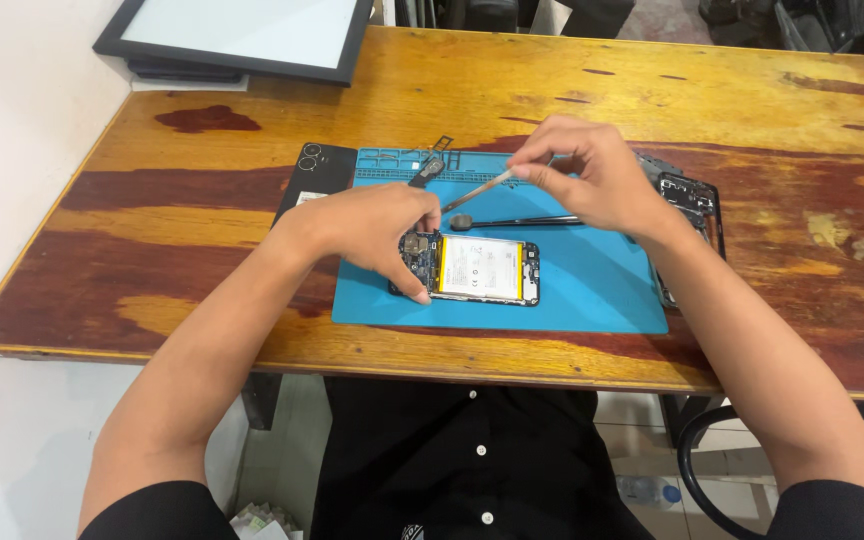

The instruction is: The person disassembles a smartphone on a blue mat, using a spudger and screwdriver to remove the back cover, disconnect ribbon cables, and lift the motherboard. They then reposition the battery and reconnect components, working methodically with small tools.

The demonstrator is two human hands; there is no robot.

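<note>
**Opened phone under the left hand, tool poised upper right**

The opened phone lies at frame centre on the blue mat, long axis left to right. My left hand rests curled on its left end, fingertips pinning the exposed board. My right hand hovers up and to the right, fingers pinched shut on a thin tool whose tip slants down-left toward that same end. Left hand is nearer.

L hand steadies opened phone; R hand w/ tool.
</note>
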